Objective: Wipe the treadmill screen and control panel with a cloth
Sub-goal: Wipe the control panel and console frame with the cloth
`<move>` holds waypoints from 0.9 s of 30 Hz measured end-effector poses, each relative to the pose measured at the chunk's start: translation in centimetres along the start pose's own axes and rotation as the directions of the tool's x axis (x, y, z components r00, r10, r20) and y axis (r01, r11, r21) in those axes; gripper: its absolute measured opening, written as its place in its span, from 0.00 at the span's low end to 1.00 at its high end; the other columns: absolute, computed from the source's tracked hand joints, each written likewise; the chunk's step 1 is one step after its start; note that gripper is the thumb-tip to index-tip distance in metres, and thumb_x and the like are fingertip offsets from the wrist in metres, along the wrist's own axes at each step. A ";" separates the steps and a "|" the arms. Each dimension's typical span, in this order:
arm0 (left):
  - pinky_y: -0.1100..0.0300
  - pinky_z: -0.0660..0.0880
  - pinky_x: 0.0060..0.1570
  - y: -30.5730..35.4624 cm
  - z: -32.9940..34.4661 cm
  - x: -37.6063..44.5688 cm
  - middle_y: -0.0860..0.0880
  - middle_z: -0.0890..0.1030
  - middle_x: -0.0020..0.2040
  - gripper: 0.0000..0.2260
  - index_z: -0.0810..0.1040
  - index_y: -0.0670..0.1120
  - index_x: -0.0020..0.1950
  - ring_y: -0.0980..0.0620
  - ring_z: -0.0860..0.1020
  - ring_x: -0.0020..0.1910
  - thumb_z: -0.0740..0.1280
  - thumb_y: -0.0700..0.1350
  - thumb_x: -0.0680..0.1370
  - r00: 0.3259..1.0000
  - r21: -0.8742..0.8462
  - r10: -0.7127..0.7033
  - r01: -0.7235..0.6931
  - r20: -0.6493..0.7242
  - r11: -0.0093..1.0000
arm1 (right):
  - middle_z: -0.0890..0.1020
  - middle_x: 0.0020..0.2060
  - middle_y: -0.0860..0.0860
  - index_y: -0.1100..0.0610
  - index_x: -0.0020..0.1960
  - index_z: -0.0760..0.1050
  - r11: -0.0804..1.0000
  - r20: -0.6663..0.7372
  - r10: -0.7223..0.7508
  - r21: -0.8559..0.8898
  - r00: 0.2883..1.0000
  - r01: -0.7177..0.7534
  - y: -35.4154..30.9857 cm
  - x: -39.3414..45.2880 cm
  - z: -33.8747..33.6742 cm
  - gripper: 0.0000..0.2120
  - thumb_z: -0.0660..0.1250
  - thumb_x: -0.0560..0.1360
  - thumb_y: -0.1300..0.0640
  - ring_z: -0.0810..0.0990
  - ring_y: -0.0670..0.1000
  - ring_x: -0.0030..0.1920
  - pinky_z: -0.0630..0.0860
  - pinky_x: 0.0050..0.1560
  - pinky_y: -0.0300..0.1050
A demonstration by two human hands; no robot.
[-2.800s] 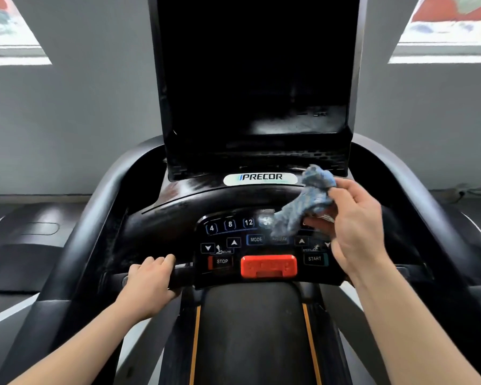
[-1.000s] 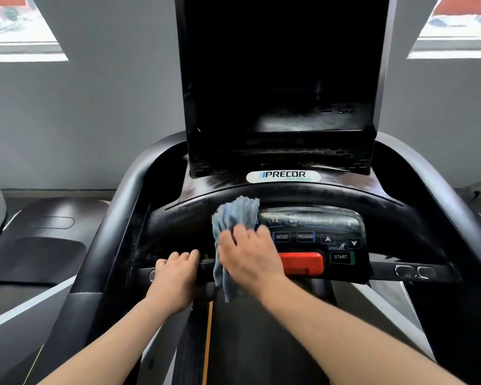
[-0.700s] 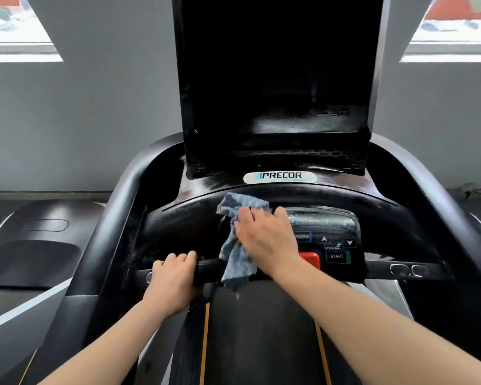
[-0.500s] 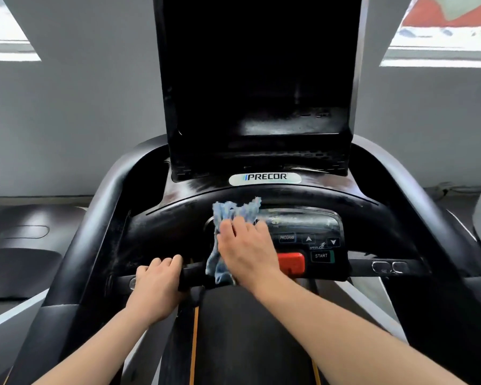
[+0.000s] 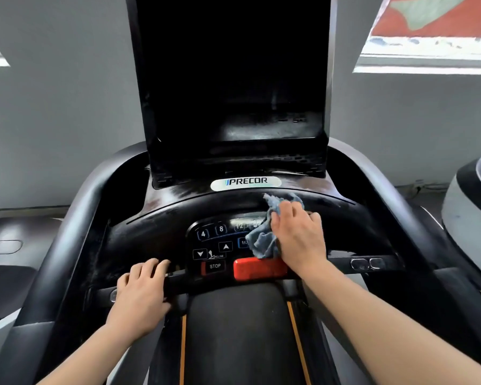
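Observation:
A crumpled blue-grey cloth (image 5: 263, 240) is pressed against the right half of the black control panel (image 5: 214, 245) by my right hand (image 5: 299, 234), which covers the right-side buttons. The number keys, arrow keys, the STOP button (image 5: 215, 266) and the red safety bar (image 5: 257, 268) show to the left of and below the cloth. My left hand (image 5: 142, 293) is wrapped over the black crossbar handle (image 5: 178, 282) left of the panel. The tall dark screen (image 5: 231, 79) rises above the PRECOR badge (image 5: 245, 182), untouched by either hand.
Curved black side rails (image 5: 75, 218) frame the console on both sides. Two metal grip sensors (image 5: 368, 263) sit on the crossbar to the right. The running belt (image 5: 239, 337) lies below. Part of a neighbouring machine (image 5: 472, 204) is at far right. A grey wall with windows stands behind.
My right hand has swept the cloth from the panel's left side to its right side, uncovering the number keys and STOP button. My left hand keeps its grip on the crossbar.

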State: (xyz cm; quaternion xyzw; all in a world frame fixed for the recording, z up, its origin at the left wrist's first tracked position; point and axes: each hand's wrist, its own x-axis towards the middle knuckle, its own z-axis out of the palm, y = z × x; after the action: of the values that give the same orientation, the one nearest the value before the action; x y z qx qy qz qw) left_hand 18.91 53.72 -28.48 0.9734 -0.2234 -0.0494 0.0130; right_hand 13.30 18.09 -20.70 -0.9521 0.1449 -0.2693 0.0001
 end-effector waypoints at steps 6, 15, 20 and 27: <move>0.42 0.58 0.80 2.2 -3.3 -1.1 0.48 0.54 0.85 0.44 0.51 0.55 0.85 0.43 0.57 0.82 0.64 0.61 0.72 0.978 -0.211 0.181 -0.200 -0.105 0.957 | 0.77 0.39 0.55 0.57 0.53 0.69 0.999 -0.019 0.035 0.021 0.999 -0.034 4.2 -4.2 0.1 0.13 0.55 0.84 0.48 0.75 0.61 0.32 0.71 0.38 0.55; 0.46 0.71 0.72 17.0 -10.6 4.9 0.45 0.74 0.74 0.28 0.70 0.47 0.77 0.41 0.72 0.70 0.65 0.55 0.79 0.716 -0.106 0.551 -0.646 -0.428 0.756 | 0.85 0.44 0.50 0.52 0.55 0.75 0.720 0.404 0.353 0.459 0.844 -0.520 -0.9 -1.9 -3.4 0.08 0.66 0.82 0.48 0.83 0.56 0.47 0.76 0.49 0.52; 0.50 0.79 0.56 19.1 -9.5 7.7 0.50 0.76 0.69 0.30 0.66 0.47 0.79 0.45 0.71 0.55 0.71 0.44 0.78 0.713 -0.127 0.634 -0.688 -0.299 0.714 | 0.87 0.41 0.45 0.46 0.54 0.80 0.462 0.514 0.329 0.644 0.792 -0.610 0.7 -2.2 -5.1 0.08 0.68 0.77 0.56 0.84 0.46 0.45 0.80 0.52 0.50; 0.45 0.80 0.56 21.1 -9.0 10.7 0.46 0.73 0.66 0.23 0.75 0.44 0.73 0.41 0.75 0.54 0.71 0.38 0.78 0.781 -0.180 0.532 -0.604 -0.326 0.777 | 0.73 0.64 0.51 0.51 0.76 0.67 0.904 0.608 0.341 -0.001 0.717 -0.428 12.0 -7.5 -4.9 0.30 0.67 0.75 0.55 0.72 0.57 0.64 0.76 0.61 0.54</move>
State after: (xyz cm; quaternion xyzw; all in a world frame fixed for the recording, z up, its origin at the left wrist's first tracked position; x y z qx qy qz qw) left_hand 20.30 30.09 -19.51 0.8453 -0.4962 0.0530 0.1909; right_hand 1.37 9.07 -21.31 -0.9339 0.3130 0.0393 0.1681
